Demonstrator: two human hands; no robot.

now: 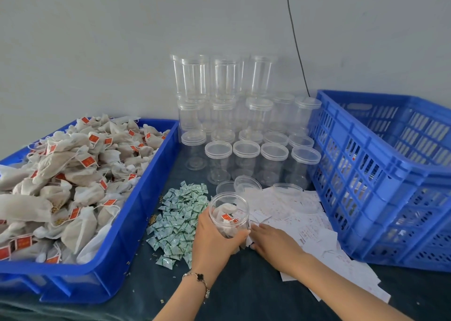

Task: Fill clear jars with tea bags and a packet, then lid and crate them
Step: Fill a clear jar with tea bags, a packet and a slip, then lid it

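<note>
At the left edge of the table sits a blue tray (136,223) piled with tea bags (61,186). Just right of it, a heap of small green packets (178,220) lies on the dark cloth.

The left hand (214,237) is wrapped around an open jar (229,213) near the front middle of the table. The jar has no lid on, and a few tea bags with red tags show inside. The right hand (271,242) lies flat with its fingers stretched out on white paper slips (305,225), right beside the jar. It seems to hold nothing, though its fingertips are hard to see.

Behind them, toward the back edge, stand many empty jars (244,135), and loose lids (288,189) lie near the slips. A blue crate (380,174) waits at the right edge.

I think the filling step is going on. Next, the jar likely needs a green packet dropped in, then a lid from behind pressed on top.
</note>
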